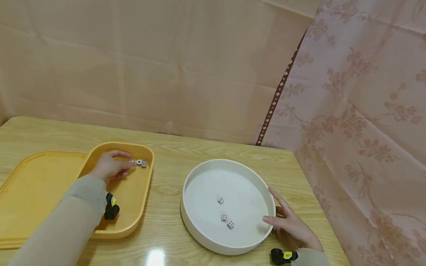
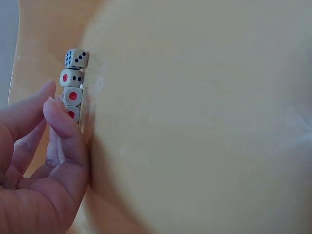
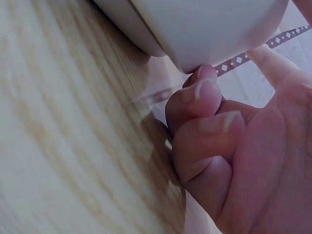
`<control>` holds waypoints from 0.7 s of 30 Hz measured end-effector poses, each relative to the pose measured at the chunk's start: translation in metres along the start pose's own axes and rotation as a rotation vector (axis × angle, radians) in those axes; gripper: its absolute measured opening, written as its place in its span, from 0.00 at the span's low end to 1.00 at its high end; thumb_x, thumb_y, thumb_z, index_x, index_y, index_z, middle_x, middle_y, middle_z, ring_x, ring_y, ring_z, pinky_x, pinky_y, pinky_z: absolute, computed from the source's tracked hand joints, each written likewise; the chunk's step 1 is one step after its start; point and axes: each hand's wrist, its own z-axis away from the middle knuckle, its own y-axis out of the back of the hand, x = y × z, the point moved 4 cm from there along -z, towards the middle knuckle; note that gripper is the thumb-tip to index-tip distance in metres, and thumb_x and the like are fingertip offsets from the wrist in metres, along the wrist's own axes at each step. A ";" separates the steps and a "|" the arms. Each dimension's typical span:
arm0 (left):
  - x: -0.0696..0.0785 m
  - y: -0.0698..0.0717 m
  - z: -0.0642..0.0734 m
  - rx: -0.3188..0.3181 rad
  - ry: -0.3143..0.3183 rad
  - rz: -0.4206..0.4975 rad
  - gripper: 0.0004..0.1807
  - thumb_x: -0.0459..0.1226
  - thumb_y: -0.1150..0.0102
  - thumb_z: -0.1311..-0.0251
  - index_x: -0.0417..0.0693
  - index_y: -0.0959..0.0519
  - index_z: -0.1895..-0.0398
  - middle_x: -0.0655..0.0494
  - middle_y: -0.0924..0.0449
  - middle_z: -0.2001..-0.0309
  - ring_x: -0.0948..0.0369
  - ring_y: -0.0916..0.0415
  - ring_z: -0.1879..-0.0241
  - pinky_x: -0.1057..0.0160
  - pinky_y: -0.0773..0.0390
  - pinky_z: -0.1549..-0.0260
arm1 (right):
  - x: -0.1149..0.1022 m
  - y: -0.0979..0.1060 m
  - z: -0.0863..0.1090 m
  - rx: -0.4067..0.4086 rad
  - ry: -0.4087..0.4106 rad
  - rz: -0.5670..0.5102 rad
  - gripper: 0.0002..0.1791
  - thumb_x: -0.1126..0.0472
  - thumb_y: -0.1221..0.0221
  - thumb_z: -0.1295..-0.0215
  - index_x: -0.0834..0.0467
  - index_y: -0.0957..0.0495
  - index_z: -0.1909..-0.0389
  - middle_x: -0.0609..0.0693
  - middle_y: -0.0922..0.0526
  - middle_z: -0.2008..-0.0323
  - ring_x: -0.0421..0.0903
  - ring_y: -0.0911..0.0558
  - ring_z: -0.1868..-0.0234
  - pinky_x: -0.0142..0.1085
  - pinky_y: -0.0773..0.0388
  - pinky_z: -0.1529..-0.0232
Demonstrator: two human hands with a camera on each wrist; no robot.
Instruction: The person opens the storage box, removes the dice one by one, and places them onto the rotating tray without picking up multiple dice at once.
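My left hand (image 1: 111,167) reaches into the yellow box (image 1: 130,221), thumb and index finger pinching the near end of a row of dice. In the left wrist view that end die (image 2: 73,114) is partly hidden by the thumb. Several white dice (image 2: 73,78) line up along the box's wall, showing red and dark pips. At the round white tray (image 1: 199,239), my right hand (image 1: 291,224) grips the right rim, thumb over the edge and other fingers outside. Its fingers (image 3: 207,126) curl by the tray's outer wall. Three loose dice (image 1: 224,218) lie on the tray floor.
A yellow lid (image 1: 30,199) lies flat on the wooden table (image 1: 161,216) left of the box, partly under the left forearm. Beige cloth (image 1: 147,52) hangs behind the table, and a floral pink curtain (image 1: 391,129) along its right side.
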 end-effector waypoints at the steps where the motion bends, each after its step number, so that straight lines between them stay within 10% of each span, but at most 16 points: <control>1: 0.000 0.000 0.000 0.006 -0.001 0.003 0.28 0.29 0.39 0.36 0.30 0.36 0.36 0.62 0.22 0.80 0.70 0.26 0.82 0.73 0.22 0.80 | 0.000 0.000 0.000 -0.002 0.000 -0.008 0.51 0.61 0.35 0.36 0.37 0.57 0.21 0.68 0.43 0.32 0.43 0.30 0.69 0.30 0.29 0.66; 21: -0.008 0.001 -0.006 0.025 -0.049 -0.054 0.25 0.25 0.43 0.35 0.25 0.36 0.37 0.63 0.21 0.80 0.71 0.24 0.83 0.72 0.20 0.81 | -0.002 0.000 0.000 0.015 -0.016 0.021 0.51 0.60 0.35 0.36 0.36 0.57 0.22 0.67 0.40 0.34 0.44 0.31 0.70 0.30 0.31 0.67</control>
